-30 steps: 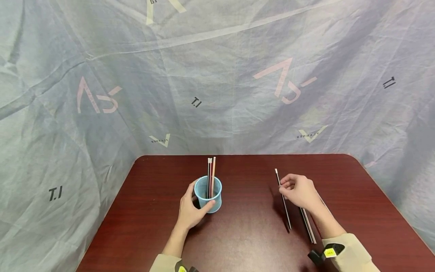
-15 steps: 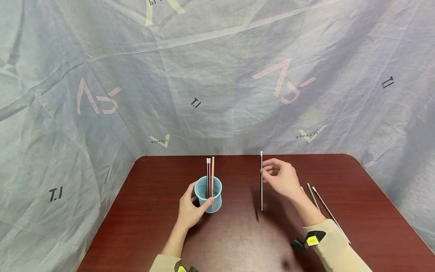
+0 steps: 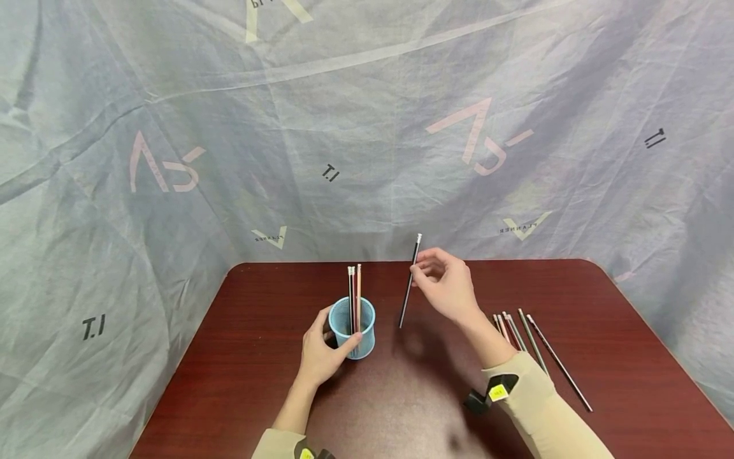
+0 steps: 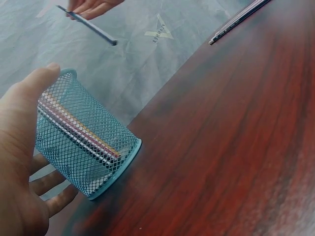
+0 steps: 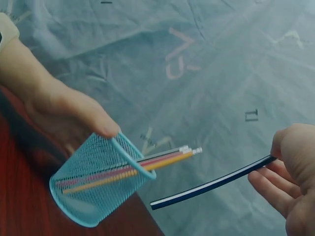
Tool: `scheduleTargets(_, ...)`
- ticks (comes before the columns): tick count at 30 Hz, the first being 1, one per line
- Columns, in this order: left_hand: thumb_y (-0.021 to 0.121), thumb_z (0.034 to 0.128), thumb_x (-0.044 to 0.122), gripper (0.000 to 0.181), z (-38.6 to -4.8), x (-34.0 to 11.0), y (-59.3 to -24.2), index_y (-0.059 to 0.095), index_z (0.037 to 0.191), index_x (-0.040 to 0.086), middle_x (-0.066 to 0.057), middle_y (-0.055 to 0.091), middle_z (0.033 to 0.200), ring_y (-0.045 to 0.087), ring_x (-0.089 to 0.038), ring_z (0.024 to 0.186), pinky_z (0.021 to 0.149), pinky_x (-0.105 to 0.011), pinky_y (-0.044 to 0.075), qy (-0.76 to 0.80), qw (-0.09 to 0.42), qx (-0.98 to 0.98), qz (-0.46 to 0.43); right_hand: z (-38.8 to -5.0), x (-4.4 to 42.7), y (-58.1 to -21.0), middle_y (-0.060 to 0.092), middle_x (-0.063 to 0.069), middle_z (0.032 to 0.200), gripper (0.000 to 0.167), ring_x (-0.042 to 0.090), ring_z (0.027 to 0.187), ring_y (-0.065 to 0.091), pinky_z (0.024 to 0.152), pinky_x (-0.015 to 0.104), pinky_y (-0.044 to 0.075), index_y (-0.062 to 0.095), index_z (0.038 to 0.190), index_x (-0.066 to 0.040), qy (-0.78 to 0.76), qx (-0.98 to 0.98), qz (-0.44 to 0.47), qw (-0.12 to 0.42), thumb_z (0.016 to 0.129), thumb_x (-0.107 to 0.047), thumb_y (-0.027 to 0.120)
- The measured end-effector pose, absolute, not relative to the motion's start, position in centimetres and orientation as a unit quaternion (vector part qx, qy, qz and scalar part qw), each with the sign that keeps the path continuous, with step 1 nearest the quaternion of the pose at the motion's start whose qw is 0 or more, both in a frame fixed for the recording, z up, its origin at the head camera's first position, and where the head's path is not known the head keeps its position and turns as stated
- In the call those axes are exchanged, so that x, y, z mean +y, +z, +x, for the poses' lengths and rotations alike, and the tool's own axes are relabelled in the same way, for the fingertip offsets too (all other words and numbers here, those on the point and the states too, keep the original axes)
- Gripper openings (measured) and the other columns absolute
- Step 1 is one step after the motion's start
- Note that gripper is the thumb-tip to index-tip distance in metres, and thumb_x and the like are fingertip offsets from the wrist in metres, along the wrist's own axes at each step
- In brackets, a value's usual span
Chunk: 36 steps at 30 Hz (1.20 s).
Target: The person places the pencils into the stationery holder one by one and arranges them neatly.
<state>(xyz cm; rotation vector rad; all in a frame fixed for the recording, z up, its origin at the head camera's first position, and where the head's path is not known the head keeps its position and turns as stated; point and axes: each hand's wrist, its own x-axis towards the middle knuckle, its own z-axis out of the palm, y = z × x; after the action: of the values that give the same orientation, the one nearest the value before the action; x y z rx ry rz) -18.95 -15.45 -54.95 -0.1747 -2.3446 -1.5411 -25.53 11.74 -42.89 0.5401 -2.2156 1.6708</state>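
A blue mesh cup stands on the table, and the left hand grips its left and near sides, thumb at the front. Several pencils lean inside it, one of them yellow-orange in the right wrist view. To the right of the cup, the right hand pinches a dark striped pencil near its upper part. That pencil hangs above the table, slightly tilted, its white-tipped end up; in the right wrist view its lower end is outside the cup, not touching the rim.
Several loose pencils lie on the right part of the dark red table, beyond and beside the right forearm, which partly hides them. A grey printed cloth hangs behind the table's far edge.
The right hand has lifted the dark pencil off the right side and carried it leftward, closer to the cup. More loose pencils show beside the forearm. The left hand stays at the cup.
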Motion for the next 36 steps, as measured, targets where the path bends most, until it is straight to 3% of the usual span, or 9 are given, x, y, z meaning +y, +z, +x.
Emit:
scheduleTargets(3, 0.091, 0.0840, 0.031, 0.069, -18.9, -15.5, -54.9, 0.061, 0.144, 0.017, -0.007, 0.074, 0.126, 0.072, -0.026, 0.115, 0.095, -0.040, 0.062, -0.541, 0.163, -0.823, -0.060, -25.4, 10.8, -42.4, 0.078, 0.019, 0.092, 0.011, 0.009, 0.073, 0.074, 0.067, 0.020, 0.061, 0.071, 0.105, 0.002, 0.580, -0.769, 0.206, 0.173, 0.095, -0.001, 0.074)
scheduleTargets(10, 0.091, 0.0836, 0.032, 0.069, -18.8, -15.5, -54.8, 0.061, 0.144, 0.017, -0.005, 0.073, 0.126, 0.071, -0.024, 0.114, 0.094, -0.039, 0.062, -0.541, 0.165, -0.823, -0.057, -24.9, 8.6, -41.4, 0.076, 0.017, 0.094, 0.012, 0.022, 0.077, 0.075, 0.069, 0.021, 0.061, 0.068, 0.107, 0.000, 0.599, -0.741, 0.241, 0.186, 0.096, 0.000, 0.073)
scheduleTargets(21, 0.092, 0.0837, 0.032, 0.068, -18.9, -15.6, -55.2, 0.062, 0.144, 0.019, -0.003, 0.074, 0.125, 0.072, -0.022, 0.113, 0.092, -0.039, 0.063, -0.540, 0.173, -0.822, -0.059, -25.1, 6.4, -40.8, 0.075, 0.017, 0.095, 0.013, 0.009, 0.080, 0.072, 0.069, 0.021, 0.061, 0.066, 0.108, 0.000, 0.616, -0.723, 0.245, 0.192, 0.096, 0.002, 0.072)
scheduleTargets(36, 0.092, 0.0837, 0.032, 0.069, -18.9, -15.4, -54.7, 0.061, 0.144, 0.017, -0.006, 0.074, 0.126, 0.072, -0.025, 0.112, 0.093, -0.038, 0.062, -0.543, 0.166, -0.821, -0.064, -25.1, 5.2, -41.8, 0.074, 0.011, 0.098, 0.013, 0.018, 0.083, 0.075, 0.073, 0.023, 0.062, 0.067, 0.108, -0.004, 0.571, -0.755, 0.258, 0.193, 0.097, -0.001, 0.072)
